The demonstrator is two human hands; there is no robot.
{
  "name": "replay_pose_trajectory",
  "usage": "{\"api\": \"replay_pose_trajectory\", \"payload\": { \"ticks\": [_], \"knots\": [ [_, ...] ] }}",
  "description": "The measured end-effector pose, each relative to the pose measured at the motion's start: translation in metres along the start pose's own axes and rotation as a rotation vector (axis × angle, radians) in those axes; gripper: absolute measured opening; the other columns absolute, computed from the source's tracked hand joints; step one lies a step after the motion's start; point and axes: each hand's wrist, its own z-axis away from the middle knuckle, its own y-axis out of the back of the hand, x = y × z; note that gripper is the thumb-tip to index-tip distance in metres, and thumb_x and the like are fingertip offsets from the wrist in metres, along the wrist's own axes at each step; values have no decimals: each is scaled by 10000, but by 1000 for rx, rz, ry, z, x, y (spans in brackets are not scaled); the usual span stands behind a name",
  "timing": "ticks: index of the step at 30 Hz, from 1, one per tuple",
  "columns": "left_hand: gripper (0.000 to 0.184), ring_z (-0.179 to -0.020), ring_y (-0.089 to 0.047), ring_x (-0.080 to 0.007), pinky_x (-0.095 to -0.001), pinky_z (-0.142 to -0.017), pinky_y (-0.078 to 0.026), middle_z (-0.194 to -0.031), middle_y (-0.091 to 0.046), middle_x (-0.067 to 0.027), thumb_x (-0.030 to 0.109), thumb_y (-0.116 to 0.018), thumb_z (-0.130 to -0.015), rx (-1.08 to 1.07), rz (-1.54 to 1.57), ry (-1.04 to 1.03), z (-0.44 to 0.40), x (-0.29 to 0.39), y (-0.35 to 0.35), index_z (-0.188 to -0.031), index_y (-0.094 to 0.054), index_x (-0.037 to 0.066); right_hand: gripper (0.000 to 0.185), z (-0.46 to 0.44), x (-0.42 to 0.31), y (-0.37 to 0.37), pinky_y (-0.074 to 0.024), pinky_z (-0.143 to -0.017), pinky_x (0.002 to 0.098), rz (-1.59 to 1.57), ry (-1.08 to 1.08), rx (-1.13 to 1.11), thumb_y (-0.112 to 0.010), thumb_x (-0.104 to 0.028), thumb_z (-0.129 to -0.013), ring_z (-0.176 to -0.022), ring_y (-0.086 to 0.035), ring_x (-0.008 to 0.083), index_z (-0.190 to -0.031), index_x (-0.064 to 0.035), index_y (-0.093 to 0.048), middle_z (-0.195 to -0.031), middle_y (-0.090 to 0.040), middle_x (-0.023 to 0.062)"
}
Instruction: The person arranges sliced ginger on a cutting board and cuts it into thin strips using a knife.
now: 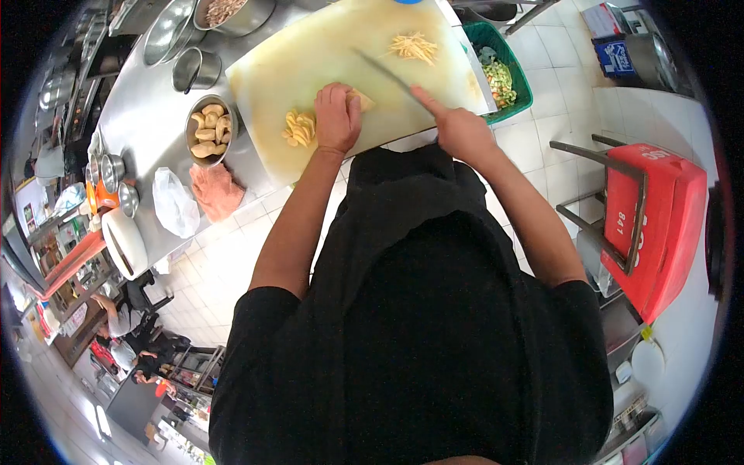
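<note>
My right hand [465, 136] is closed round the handle of a kitchen knife [387, 74], its index finger stretched along the blade. The knife slants over the pale cutting board [279, 70], its tip pointing to the far left. With fingers curled, my left hand [338, 116] presses a pale yellow piece [362, 99] onto the board, partly covering it. Beside that hand lies a small heap of pale yellow slices [299, 129]. Thin-cut strips [415, 48] sit in a pile beyond the knife. A metal bowl of peeled, knobbly tubers [208, 133] stands left of the board.
An orange-pink cloth [215, 191] and a white plastic bag [175, 203] lie by the counter's edge. Metal bowls [195, 70] stand further back. A green basket [504, 85] with vegetable scraps is at the right, and a red upturned stool [655, 225] beyond. People are at the far left.
</note>
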Motion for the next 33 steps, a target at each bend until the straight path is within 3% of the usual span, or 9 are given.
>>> {"api": "replay_pose_trajectory", "payload": {
  "ticks": [5, 12, 15, 18, 21, 24, 27, 30, 33],
  "knots": [
    [297, -1113, -571, -411, -511, -992, -456, -1193, -621, -196, 103, -706, -898, 83, 8, -12, 5, 4, 3, -1174, -615, 45, 838, 15, 3, 20, -577, -678, 555, -61, -32, 198, -574, -92, -975, -741, -722, 430, -1675, -412, -241, -844, -729, 227],
    [204, -1079, -588, -391, -499, -950, -477, -1147, -635, -168, 121, -704, -907, 85, -90, -16, 8, 8, 5, -1097, -662, 60, 768, 22, 1, -19, -565, -668, 539, -141, -13, 309, -557, -105, -1015, -745, -722, 393, -1670, -386, -270, -862, -729, 197],
    [169, -1059, -595, -386, -499, -936, -484, -1126, -637, -159, 129, -699, -914, 59, -109, -4, 9, 7, 5, -1068, -676, 64, 761, 25, 4, -30, -565, -672, 529, -171, 67, 454, -558, -102, -1012, -765, -724, 385, -1668, -369, -283, -884, -725, 186],
    [154, -1045, -599, -383, -500, -932, -487, -1116, -636, -154, 131, -694, -919, 37, -109, -5, 6, 6, 1, -1061, -682, 72, 780, 20, 14, -37, -565, -678, 532, 1, -93, 208, -559, -91, -1001, -773, -723, 390, -1672, -374, -277, -901, -722, 184],
    [145, -1037, -598, -382, -500, -931, -488, -1108, -634, -147, 131, -692, -921, 47, -111, 10, 8, 5, 4, -1058, -687, 83, 809, 21, 13, -38, -567, -686, 542, -115, -8, 390, -557, -86, -996, -766, -722, 404, -1677, -399, -254, -889, -722, 196],
    [140, -1031, -596, -380, -496, -923, -491, -1093, -630, -142, 129, -691, -921, 62, -100, -1, 6, 7, 2, -1055, -688, 88, 827, 13, 13, -38, -565, -690, 550, 14, -124, 176, -549, -77, -991, -769, -725, 409, -1680, -411, -236, -900, -728, 200],
    [144, -1024, -597, -384, -497, -912, -491, -1082, -633, -145, 122, -694, -916, 45, -90, 4, 7, 6, 5, -1053, -685, 81, 753, 14, 7, -26, -560, -713, 530, 8, -146, 162, -542, -98, -1020, -804, -733, 411, -1676, -350, -274, -909, -748, 219],
    [145, -1012, -598, -384, -497, -898, -490, -1072, -636, -147, 115, -699, -907, 54, -73, 4, 8, 6, 6, -1046, -679, 76, 860, 26, -7, -15, -579, -707, 545, -103, -54, 190, -530, -51, -969, -801, -739, 409, -1680, -423, -220, -906, -737, 221],
    [135, -998, -594, -358, -480, -879, -491, -1049, -625, -118, 122, -691, -901, 65, -86, -20, 4, 6, 4, -1033, -677, 98, 908, 30, -28, -2, -584, -707, 546, 35, -47, -58, -542, -31, -943, -797, -740, 416, -1683, -434, -203, -889, -734, 233]
  ]
}}
